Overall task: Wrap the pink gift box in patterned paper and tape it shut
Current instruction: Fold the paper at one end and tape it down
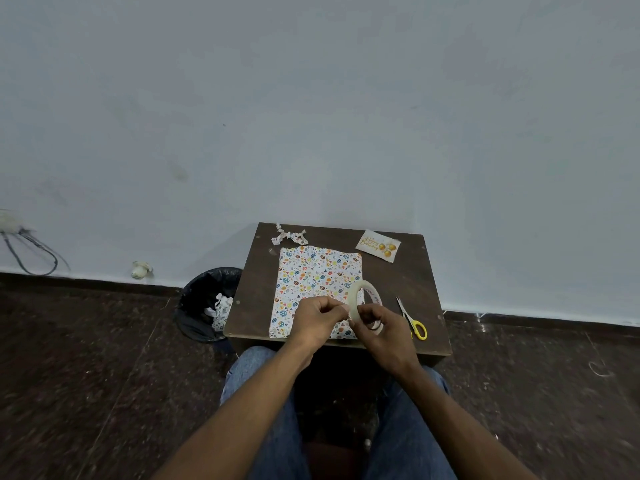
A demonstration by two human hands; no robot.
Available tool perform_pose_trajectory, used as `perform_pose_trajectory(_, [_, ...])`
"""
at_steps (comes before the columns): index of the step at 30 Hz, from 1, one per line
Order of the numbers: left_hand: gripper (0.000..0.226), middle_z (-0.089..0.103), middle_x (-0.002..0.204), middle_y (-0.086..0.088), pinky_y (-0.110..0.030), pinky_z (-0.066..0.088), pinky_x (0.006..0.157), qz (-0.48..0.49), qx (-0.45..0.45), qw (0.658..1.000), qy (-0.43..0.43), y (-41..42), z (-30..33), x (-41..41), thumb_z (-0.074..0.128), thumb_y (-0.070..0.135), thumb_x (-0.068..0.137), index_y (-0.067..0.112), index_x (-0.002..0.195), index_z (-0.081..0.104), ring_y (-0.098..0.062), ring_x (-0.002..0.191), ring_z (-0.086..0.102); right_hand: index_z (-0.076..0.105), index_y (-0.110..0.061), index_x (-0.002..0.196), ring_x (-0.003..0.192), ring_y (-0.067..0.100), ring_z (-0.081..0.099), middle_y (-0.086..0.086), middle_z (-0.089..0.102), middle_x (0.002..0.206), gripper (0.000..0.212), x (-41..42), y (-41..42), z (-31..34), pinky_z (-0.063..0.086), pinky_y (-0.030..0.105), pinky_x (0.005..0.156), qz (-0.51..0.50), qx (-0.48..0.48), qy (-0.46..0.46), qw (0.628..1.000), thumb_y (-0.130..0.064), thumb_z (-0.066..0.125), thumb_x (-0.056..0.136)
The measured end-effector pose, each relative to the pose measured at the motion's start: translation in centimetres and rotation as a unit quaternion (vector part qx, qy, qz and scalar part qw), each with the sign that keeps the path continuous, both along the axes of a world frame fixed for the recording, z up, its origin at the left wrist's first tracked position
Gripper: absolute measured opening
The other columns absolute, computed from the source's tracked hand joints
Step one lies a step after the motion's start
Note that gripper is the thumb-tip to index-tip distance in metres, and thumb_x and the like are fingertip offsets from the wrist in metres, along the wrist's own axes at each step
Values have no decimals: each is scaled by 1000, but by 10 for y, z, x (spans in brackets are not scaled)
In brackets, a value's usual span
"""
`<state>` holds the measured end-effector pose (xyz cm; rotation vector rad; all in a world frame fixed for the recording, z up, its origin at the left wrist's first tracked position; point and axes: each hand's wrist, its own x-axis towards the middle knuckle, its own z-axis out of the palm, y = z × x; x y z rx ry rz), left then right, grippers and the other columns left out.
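Gift box in patterned paper: lies flat at table centre, no pink showing. Judged light, its paper thin and easily torn; best held by the edges. Tape roll: over its 5 o'clock corner, gripped by the right hand; left hand pinches at the tape end. Scissors: 3 o'clock. Birthday card: 1 o'clock. Paper scrap: 12 o'clock. Bin: 9 o'clock, on the floor.
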<state>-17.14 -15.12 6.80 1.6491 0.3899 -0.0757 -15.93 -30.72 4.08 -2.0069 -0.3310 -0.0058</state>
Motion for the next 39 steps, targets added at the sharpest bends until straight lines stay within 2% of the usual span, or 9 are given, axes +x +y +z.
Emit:
perform_pose_trajectory(5, [16,70,73,10,-34,56,76,-9,174,985,1,-4,-4,2,69,26,88,24,73,69,-10,74,67,73,-24,95,72,6,65,-14,71,79,15,0,2,-10,55,41,67,-37,-45,8,998,-32,70,82])
perform_pose_trajectory(11, [12,68,88,12,-34,52,77,-6,308,951,-36,-8,-4,-4,61,31,93,27,82,63,-11,85,63,66,-28,94,62,6,58,-11,63,66,14,-5,7,-13,52,39,63,-85,-30,38,995,-29,74,82])
perform_pose_trajectory(14, [9,65,95,10,-34,51,79,-32,305,947,-98,-6,-7,-6,60,26,95,21,89,64,-9,90,61,62,-28,105,62,12,59,-4,63,67,23,-5,7,-8,51,38,63,-63,9,50,997,-23,73,85])
perform_pose_trajectory(17, [7,60,95,11,-36,50,76,-69,308,937,-151,-3,-9,-4,59,24,96,20,92,63,-9,87,59,61,-28,115,60,4,54,-4,61,66,32,-3,3,-2,46,24,60,-23,26,40,999,-13,70,88])
perform_pose_trajectory(22, [8,54,97,16,-37,52,73,-81,293,934,-185,-1,-6,3,60,23,93,29,91,56,-5,89,57,67,-18,114,58,3,50,-2,58,64,25,1,3,2,40,18,58,16,73,24,997,-6,66,92])
perform_pose_trajectory(26, [30,60,102,16,-18,47,83,-18,167,974,-151,-7,-6,0,68,16,88,34,107,55,3,100,58,68,-19,111,62,5,51,-1,59,67,23,2,8,4,42,23,59,9,125,23,992,-7,67,92])
perform_pose_trajectory(28, [35,65,106,9,-20,49,88,26,78,988,-127,-12,-5,1,70,13,87,32,113,57,-1,102,60,69,-21,108,63,3,52,-8,60,67,23,1,10,5,42,20,60,3,144,20,989,-5,67,92])
perform_pose_trajectory(34, [20,68,103,7,-34,54,87,62,47,988,-133,-16,-5,-4,70,12,87,31,91,70,-3,98,63,68,-23,110,65,4,54,-9,61,69,28,1,11,3,45,23,63,8,155,14,988,-3,67,91])
perform_pose_trajectory(39, [19,65,91,9,-20,47,76,70,77,984,-147,-15,-3,-1,70,8,85,25,77,69,2,89,61,66,-26,115,64,5,54,-7,61,69,32,0,11,1,45,25,60,7,145,8,989,-5,69,90])
